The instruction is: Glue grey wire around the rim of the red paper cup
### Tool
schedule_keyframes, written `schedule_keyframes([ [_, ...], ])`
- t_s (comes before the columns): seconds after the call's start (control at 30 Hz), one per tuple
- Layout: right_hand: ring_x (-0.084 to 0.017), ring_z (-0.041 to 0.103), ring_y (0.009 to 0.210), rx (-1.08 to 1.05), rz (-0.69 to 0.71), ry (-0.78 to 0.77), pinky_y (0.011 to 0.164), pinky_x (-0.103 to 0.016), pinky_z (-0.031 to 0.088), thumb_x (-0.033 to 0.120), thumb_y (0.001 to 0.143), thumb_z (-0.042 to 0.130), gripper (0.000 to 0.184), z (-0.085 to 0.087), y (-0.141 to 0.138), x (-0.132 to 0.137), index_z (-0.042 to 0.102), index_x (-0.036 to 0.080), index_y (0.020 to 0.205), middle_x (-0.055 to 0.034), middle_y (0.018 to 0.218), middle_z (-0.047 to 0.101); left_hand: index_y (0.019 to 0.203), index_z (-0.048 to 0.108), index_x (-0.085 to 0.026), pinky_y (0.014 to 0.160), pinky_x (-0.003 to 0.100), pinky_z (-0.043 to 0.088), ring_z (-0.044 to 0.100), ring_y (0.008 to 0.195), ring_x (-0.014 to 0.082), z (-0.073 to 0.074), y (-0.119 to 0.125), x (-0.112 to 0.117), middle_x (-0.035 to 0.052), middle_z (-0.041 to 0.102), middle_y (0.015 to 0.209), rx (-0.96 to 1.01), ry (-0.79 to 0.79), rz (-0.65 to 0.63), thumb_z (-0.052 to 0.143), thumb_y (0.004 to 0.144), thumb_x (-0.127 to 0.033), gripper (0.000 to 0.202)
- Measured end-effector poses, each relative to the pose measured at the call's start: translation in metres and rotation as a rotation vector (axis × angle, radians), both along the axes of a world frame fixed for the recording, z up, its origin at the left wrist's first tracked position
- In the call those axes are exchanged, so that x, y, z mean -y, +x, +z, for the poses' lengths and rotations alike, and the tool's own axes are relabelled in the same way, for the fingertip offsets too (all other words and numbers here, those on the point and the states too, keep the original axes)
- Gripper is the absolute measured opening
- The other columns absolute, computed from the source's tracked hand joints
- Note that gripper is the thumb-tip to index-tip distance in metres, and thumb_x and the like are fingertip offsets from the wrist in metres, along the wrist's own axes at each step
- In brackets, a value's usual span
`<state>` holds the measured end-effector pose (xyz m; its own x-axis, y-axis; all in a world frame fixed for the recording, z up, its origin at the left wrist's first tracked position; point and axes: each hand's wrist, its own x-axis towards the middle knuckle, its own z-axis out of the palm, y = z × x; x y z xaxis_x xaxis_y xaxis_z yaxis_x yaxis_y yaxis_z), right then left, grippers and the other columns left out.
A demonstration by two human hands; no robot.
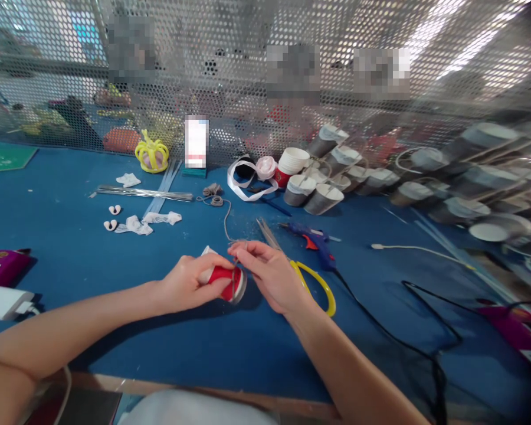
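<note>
My left hand (201, 282) is closed around a small red and white paper cup (223, 281), which lies tilted on its side just above the table. A grey cord (226, 218) runs from a loose bundle (212, 192) down to the cup, and one turn of it crosses the cup near its rim. With fingertips pinched together, my right hand (269, 271) holds the cord beside the cup. Partly under my right wrist lie scissors with yellow handles (330, 295). A blue glue gun (314, 241) rests to the right of them.
Grey-wrapped cups (323, 199) crowd the back right, by stacked white cups (293, 159). Metal wires (144, 193) and white lace pieces (135, 225) lie at left. A yellow woven piece (151, 154) and a phone (196, 141) stand before the mesh screen. A black cable (380, 327) crosses the right side.
</note>
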<state>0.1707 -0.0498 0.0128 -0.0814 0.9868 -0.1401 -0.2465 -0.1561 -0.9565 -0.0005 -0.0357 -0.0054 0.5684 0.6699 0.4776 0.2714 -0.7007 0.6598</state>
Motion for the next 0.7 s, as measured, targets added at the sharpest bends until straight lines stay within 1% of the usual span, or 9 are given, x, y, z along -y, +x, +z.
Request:
schedule_keyframes([
  [0.07,-0.012,0.055,0.078,0.056,-0.075,0.062,0.080,-0.028,0.040,0.034,0.066,0.070,0.015,0.001,0.003,-0.001,0.062,0.021,0.065,0.0013,0.074,0.062,0.092,0.060,-0.015,0.057,0.017,0.048,0.061,0.058,0.0092,0.002,0.001,-0.001,0.0029,0.069,0.078,0.027,-0.116,0.057,0.052,0.078,-0.020,0.017],
  [0.1,-0.012,0.055,0.076,0.090,-0.106,0.087,0.080,-0.028,0.040,0.035,0.066,0.069,0.016,0.002,0.005,-0.002,0.062,0.021,0.066,0.0012,0.072,0.062,0.091,0.060,-0.015,0.056,0.017,0.048,0.061,0.058,0.0094,0.003,0.002,-0.001,0.0031,0.069,0.079,0.034,-0.175,0.077,0.053,0.078,-0.021,0.016],
  [0.17,-0.013,0.055,0.074,0.159,-0.146,0.125,0.078,-0.029,0.041,0.037,0.067,0.068,0.017,0.003,0.007,-0.003,0.061,0.021,0.068,0.0006,0.071,0.063,0.090,0.060,-0.015,0.052,0.017,0.046,0.058,0.054,0.0088,0.004,0.003,-0.002,0.0023,0.068,0.075,0.046,-0.280,0.103,0.053,0.078,-0.023,0.016],
  [0.23,-0.014,0.055,0.073,0.230,-0.170,0.154,0.075,-0.030,0.041,0.038,0.068,0.067,0.018,0.004,0.009,-0.004,0.060,0.021,0.068,-0.0003,0.071,0.063,0.090,0.060,-0.015,0.048,0.016,0.044,0.055,0.051,0.0079,0.004,0.004,-0.002,0.0015,0.067,0.071,0.057,-0.339,0.121,0.054,0.078,-0.025,0.017],
  [0.37,-0.015,0.055,0.072,0.324,-0.204,0.224,0.073,-0.030,0.042,0.039,0.070,0.064,0.018,0.002,0.013,-0.006,0.059,0.022,0.068,-0.0004,0.071,0.063,0.087,0.061,-0.015,0.049,0.016,0.044,0.055,0.054,0.0082,0.005,0.006,-0.003,0.0019,0.066,0.074,0.082,-0.368,0.134,0.055,0.077,-0.026,0.017],
  [0.47,-0.015,0.055,0.071,0.372,-0.206,0.262,0.072,-0.030,0.042,0.040,0.072,0.062,0.019,0.001,0.016,-0.006,0.059,0.022,0.068,-0.0008,0.070,0.062,0.086,0.061,-0.014,0.049,0.017,0.044,0.055,0.054,0.0086,0.004,0.007,-0.004,0.0019,0.066,0.072,0.083,-0.405,0.131,0.055,0.077,-0.027,0.017],
  [0.7,-0.015,0.055,0.068,0.461,-0.206,0.281,0.068,-0.030,0.042,0.040,0.074,0.060,0.020,0.000,0.016,-0.007,0.058,0.021,0.068,-0.0014,0.070,0.062,0.085,0.062,-0.013,0.049,0.016,0.044,0.055,0.052,0.0083,0.005,0.006,-0.002,0.0019,0.066,0.070,0.053,-0.455,0.099,0.055,0.075,-0.025,0.016],
])
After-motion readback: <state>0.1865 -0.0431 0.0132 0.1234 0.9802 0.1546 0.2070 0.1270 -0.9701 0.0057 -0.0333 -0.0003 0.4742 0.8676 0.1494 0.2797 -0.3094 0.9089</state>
